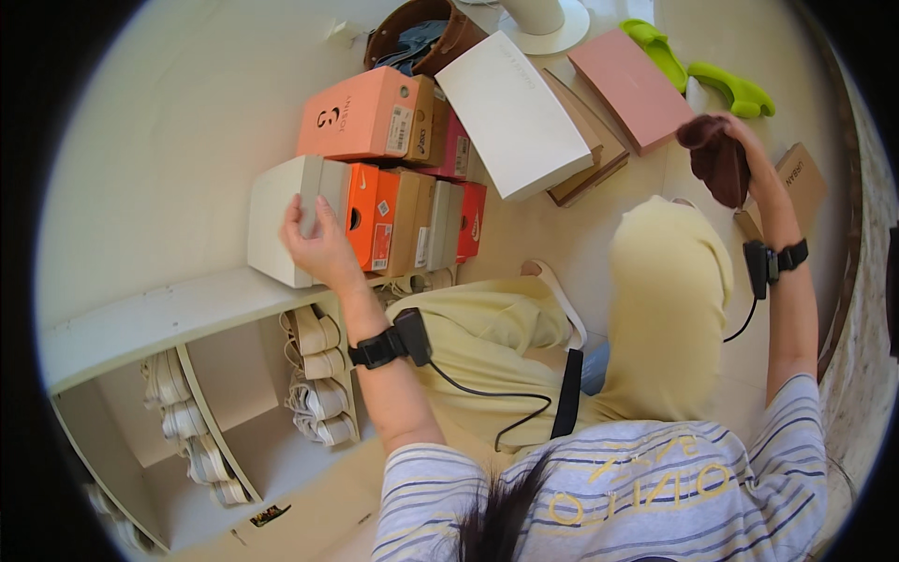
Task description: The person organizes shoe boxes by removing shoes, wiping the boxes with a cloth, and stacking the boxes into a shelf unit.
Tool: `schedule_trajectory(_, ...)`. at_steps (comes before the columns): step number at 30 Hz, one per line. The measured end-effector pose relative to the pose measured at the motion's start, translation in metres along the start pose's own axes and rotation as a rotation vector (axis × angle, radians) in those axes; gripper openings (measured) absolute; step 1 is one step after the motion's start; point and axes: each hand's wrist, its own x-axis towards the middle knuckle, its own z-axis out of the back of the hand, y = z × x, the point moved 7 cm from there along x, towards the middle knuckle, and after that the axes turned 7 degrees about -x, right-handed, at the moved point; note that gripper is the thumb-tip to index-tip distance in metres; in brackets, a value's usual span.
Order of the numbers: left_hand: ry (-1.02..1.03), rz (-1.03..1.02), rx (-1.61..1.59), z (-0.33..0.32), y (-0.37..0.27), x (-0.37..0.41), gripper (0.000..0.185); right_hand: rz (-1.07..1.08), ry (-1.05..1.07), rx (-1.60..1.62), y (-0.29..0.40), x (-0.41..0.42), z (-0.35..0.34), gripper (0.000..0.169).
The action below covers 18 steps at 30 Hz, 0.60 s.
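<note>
My left hand [319, 242] is raised in front of a light grey shoe box [284, 211] on top of the white shoe cabinet [175, 309]; its fingers are curled apart with nothing between them, and I cannot tell if they touch the box. Out to the right, my right hand [748, 151] grips a dark brown cloth [716, 161]. Beside the grey box are an orange Nike box [365, 232], a tan box [404, 218] and a red Nike box [470, 221]. A salmon-coloured box [351, 119] lies above them.
A white box [516, 112] rests on flat brown boxes. Further right are a pink box [625, 88], green slippers [730, 88] and a cardboard box [801, 179]. A brown basket [449, 42] holds blue fabric. Pale shoes [319, 407] stand in the cabinet's compartments. My bent knee [667, 281] is between my arms.
</note>
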Motion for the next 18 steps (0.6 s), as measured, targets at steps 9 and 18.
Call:
schedule_trajectory(9,0.34,-0.527,0.896,0.037,0.029,0.033,0.05,0.433,0.743,-0.987,0.079,0.04,-0.35,0.04)
schedule_trajectory(18,0.23,-0.608,0.749,0.068,-0.009,0.076,0.043,0.644,0.736,-1.379,-0.035,0.031,-0.51,0.067)
